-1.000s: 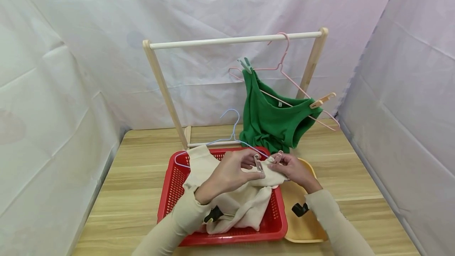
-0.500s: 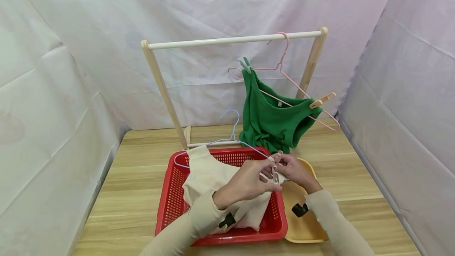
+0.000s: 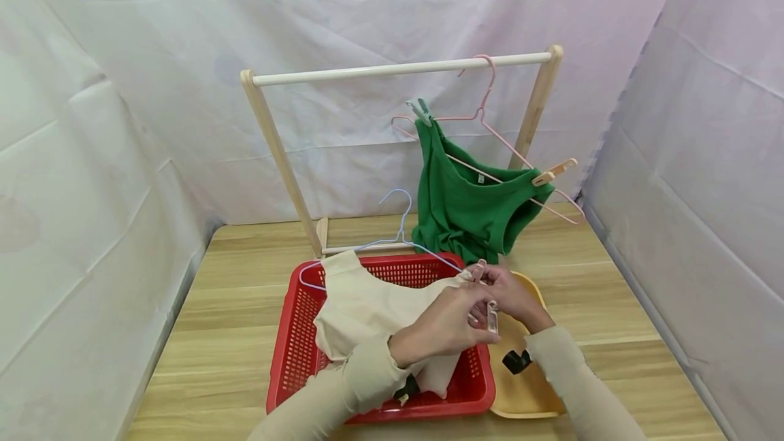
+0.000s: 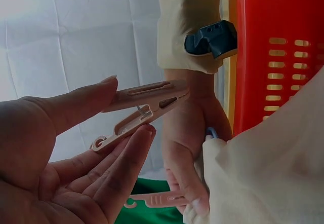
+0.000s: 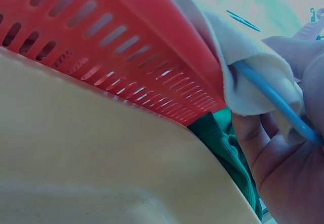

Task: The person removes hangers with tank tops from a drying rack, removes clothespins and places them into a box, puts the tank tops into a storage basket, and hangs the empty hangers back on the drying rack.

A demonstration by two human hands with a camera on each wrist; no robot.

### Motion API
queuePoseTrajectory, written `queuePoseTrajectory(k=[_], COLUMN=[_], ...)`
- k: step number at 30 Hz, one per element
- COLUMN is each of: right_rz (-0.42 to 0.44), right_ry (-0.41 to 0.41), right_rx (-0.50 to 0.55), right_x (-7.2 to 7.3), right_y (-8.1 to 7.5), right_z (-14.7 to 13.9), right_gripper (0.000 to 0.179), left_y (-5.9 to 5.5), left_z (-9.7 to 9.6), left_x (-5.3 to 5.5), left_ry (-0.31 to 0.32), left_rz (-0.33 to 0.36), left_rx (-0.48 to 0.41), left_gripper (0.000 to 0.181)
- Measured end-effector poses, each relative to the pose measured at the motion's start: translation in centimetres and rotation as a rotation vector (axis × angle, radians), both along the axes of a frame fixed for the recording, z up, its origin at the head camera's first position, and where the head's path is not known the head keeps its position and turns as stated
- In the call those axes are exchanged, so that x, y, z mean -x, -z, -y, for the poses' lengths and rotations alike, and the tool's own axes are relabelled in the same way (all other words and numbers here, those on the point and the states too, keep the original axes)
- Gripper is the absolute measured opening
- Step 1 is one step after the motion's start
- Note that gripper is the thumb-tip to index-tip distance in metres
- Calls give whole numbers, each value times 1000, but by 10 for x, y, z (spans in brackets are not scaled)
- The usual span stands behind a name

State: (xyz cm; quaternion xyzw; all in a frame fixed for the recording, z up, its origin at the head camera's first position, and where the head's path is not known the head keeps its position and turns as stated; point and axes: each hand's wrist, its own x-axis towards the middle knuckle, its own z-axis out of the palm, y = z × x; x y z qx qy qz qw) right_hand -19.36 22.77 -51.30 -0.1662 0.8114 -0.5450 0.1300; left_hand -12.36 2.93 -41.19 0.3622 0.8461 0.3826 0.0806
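Observation:
My left hand [image 3: 446,322] pinches a pale pink clothespin [image 3: 493,317] between thumb and fingertips. In the left wrist view, this clothespin [image 4: 147,107] points toward the back of my right hand [image 4: 185,133]. My right hand grips the shoulder of a cream sleeveless top [image 3: 367,291], together with the end of the blue hanger [image 5: 273,98] inside it. A second pink clothespin [image 4: 159,199] sits at that shoulder, beside my right fingers. The top's other shoulder lies over the hanger's left arm, and its body drapes into the red basket [image 3: 283,346].
A yellow tub [image 3: 514,393] stands right of the basket. Behind it is a wooden rack with a white rail [image 3: 367,73]. From the rail a pink hanger [image 3: 488,90] carries a green top [image 3: 459,203], held by a pale green clothespin [image 3: 421,111] and an orange one [image 3: 554,172].
My left hand has moved right and slightly down with its clothespin, from over the cream top to beside my right hand. My right hand stays at the shoulder.

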Motion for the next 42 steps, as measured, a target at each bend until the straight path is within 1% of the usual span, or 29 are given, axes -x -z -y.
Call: queuePoseTrajectory(k=[3,6,9,12,16,19,26,34,42], right_rz=[-9,-22,-28,-15,-9,-22,-39,1,4], right_ry=[1,-11,-9,9,18,15,-12,-12,-5], right_rx=[-8,8,20,3,-14,-4,30,36,19], right_x=[0,0,0,-1,-1,-1,0,1,1], right_y=[-1,-2,-2,-2,-2,-2,-1,1,1], right_z=[1,1,2,3,5,5,4,4,4], right_gripper=[23,24,24,21,17,15,15,17,18], left_y=[2,3,4,6,10,14,19,24,30], left_z=[-4,-8,-12,-15,-18,-20,-23,-26,-30], left_x=[1,1,1,0,-1,-1,-2,-2,-1], left_ry=[-4,-16,-20,-21,-5,11,-6,-31,-39], left_rz=[-11,-24,-36,-39,-26,-15,38,14,-18], left_rx=[29,58,82,113,125,126,154,201,254], left_gripper=[33,33,31,26,25,25,27,29,28])
